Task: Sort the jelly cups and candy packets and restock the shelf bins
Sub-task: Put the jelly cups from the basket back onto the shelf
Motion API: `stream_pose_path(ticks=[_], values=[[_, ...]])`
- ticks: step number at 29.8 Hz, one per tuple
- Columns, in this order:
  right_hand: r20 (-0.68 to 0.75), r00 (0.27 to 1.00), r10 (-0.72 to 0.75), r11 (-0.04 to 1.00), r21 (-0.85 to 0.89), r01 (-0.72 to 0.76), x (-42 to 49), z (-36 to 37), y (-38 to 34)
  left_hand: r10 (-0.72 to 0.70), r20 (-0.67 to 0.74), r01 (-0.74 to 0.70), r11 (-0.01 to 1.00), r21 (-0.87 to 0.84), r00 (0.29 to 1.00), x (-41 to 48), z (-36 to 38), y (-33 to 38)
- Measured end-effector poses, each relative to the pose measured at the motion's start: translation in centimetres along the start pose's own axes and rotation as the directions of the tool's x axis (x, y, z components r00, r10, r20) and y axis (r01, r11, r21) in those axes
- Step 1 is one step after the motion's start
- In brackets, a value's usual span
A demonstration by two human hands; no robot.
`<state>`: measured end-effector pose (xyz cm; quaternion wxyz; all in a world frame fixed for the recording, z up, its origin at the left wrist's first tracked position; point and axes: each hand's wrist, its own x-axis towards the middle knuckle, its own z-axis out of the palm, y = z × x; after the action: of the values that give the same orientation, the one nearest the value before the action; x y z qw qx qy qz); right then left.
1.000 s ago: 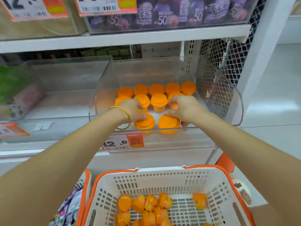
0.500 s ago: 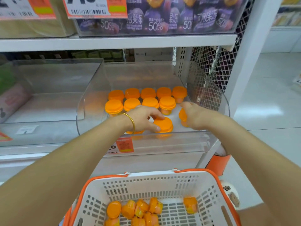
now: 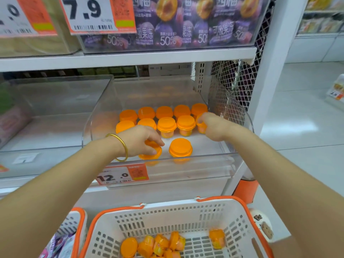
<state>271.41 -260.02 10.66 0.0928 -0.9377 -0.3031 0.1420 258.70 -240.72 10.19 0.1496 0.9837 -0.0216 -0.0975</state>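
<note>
- Shop shelf (image 3: 130,58): a clear bin (image 3: 186,164) holds rows of orange jelly cups (image 3: 167,125).
- Left hand (image 3: 137,140) grips a front cup (image 3: 151,155); right hand (image 3: 216,127) pinches the second row's rightmost cup (image 3: 202,128).
- White basket (image 3: 167,216) below holds more.

Orange-lidded jelly cups (image 3: 180,147) upright, rowed in clear shelf bin (image 3: 204,170); more jumbled in basket (image 3: 167,218).

Bright even overhead store light, faint shadows; glare on floor (image 3: 305,127); wide-angle bending at edges; overall soft blur.
</note>
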Motion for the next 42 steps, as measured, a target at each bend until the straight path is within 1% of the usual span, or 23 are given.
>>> stream_pose_path(ticks=[2, 3, 5, 6, 7, 9, 12, 14, 15, 16, 18, 21, 23, 25, 28, 33, 35, 36, 38, 39, 40, 41, 42], values=[[-0.11, 0.994, -0.018, 0.998, 0.064, 0.025, -1.3, -0.1, -0.1, 0.009, 0.013, -0.009, 0.999, 0.047, 1.0, 0.5, 0.2, 0.5], [-0.079, 0.997, -0.023, 0.993, 0.114, 0.032, -1.9, 0.0, -0.5, 0.01, 0.005, -0.01, 0.997, 0.074, 1.0, 1.0, 0.2, 0.9], [0.127, 0.991, -0.038, 0.977, 0.214, 0.01, -2.6, 0.5, -1.7, -0.003, -0.019, 0.006, 0.991, 0.13, 1.0, 1.3, 0.0, 1.5], [0.197, 0.979, -0.051, 0.981, 0.192, 0.012, -2.6, 0.9, -2.6, -0.029, -0.028, 0.033, 0.987, 0.158, 0.999, 1.3, 0.1, 1.4], [0.22, 0.975, -0.041, 0.992, 0.128, 0.013, -2.6, 1.0, -3.0, -0.055, -0.037, 0.061, 0.983, 0.173, 0.998, 1.7, 0.3, 1.4], [0.193, 0.974, -0.115, 0.99, 0.098, 0.098, -1.0, 2.4, -7.9, -0.206, -0.077, 0.218, 0.954, 0.206, 0.976, -1.2, -0.5, -1.8], [0.166, 0.974, -0.155, 0.965, 0.238, 0.113, -0.1, 3.1, -9.8, -0.341, -0.159, 0.371, 0.9, 0.231, 0.926, -1.4, -0.5, -3.5], [0.134, 0.973, -0.187, 0.946, 0.293, 0.141, -0.1, 3.1, -10.4, -0.419, -0.207, 0.454, 0.875, 0.17, 0.884, -1.5, -0.7, -3.3], [0.123, 0.973, -0.194, 0.942, 0.299, 0.15, 0.0, 3.1, -10.5, -0.422, -0.231, 0.458, 0.879, 0.135, 0.877, -1.6, -0.9, -3.1], [0.112, 0.974, -0.199, 0.946, 0.28, 0.161, 0.1, 3.1, -10.7, -0.4, -0.234, 0.432, 0.895, 0.107, 0.886, -1.7, -1.1, -2.9], [0.103, 0.974, -0.201, 0.952, 0.256, 0.17, 0.1, 3.3, -10.8, -0.349, -0.155, 0.359, 0.933, 0.039, 0.924, -2.0, -1.3, -2.4], [0.127, 0.976, -0.179, 0.901, 0.42, 0.111, 0.3, 3.5, -10.8, -0.338, 0.02, 0.339, 0.94, -0.026, 0.941, -2.8, -1.1, -1.4], [0.133, 0.977, -0.167, 0.849, 0.524, 0.074, 0.3, 3.6, -10.9, -0.288, 0.073, 0.293, 0.953, -0.073, 0.955, -3.2, -0.8, -1.2], [0.139, 0.977, -0.161, 0.816, 0.575, 0.053, 0.4, 3.8, -10.8, -0.233, 0.099, 0.244, 0.962, -0.124, 0.967, -3.5, -0.5, -1.2], [0.159, 0.976, -0.151, 0.789, 0.614, 0.022, 0.7, 4.4, -10.5, -0.263, 0.114, 0.276, 0.954, -0.117, 0.958, -3.3, -0.1, -1.8], [0.198, 0.971, -0.134, 0.743, 0.668, -0.034, 0.6, 4.3, -10.3, -0.32, 0.116, 0.338, 0.914, -0.223, 0.94, -3.1, -0.1, -2.0], [0.188, 0.972, -0.139, 0.773, 0.634, -0.012, -0.2, 3.8, -10.2, -0.35, 0.043, 0.351, 0.915, -0.198, 0.936, -3.2, -0.1, -1.9], [0.143, 0.98, -0.141, 0.799, 0.601, 0.027, -1.0, 3.3, -10.2, -0.353, -0.033, 0.342, 0.923, -0.177, 0.935, -3.5, -0.2, -1.5], [-0.023, 0.988, -0.153, 0.814, 0.564, 0.139, -3.1, 1.9, -9.9, -0.302, -0.23, 0.262, 0.946, -0.19, 0.925, -4.7, -0.4, -0.5], [-0.119, 0.979, -0.165, 0.797, 0.569, 0.204, -4.7, 1.3, -9.5, -0.258, -0.35, 0.183, 0.955, -0.233, 0.9, -5.7, -0.2, 0.2], [-0.204, 0.963, -0.178, 0.76, 0.594, 0.266, -6.6, 0.8, -9.0, -0.21, -0.48, 0.068, 0.953, -0.296, 0.852, -7.2, 0.2, 1.2], [-0.257, 0.947, -0.193, 0.702, 0.638, 0.316, -8.7, 0.5, -8.4, -0.157, -0.602, -0.086, 0.931, -0.355, 0.783, -8.8, 0.8, 2.3], [-0.267, 0.94, -0.214, 0.634, 0.694, 0.342, -11.0, 0.5, -7.8, -0.113, -0.68, -0.221, 0.896, -0.385, 0.725, -10.5, 1.6, 3.3]])
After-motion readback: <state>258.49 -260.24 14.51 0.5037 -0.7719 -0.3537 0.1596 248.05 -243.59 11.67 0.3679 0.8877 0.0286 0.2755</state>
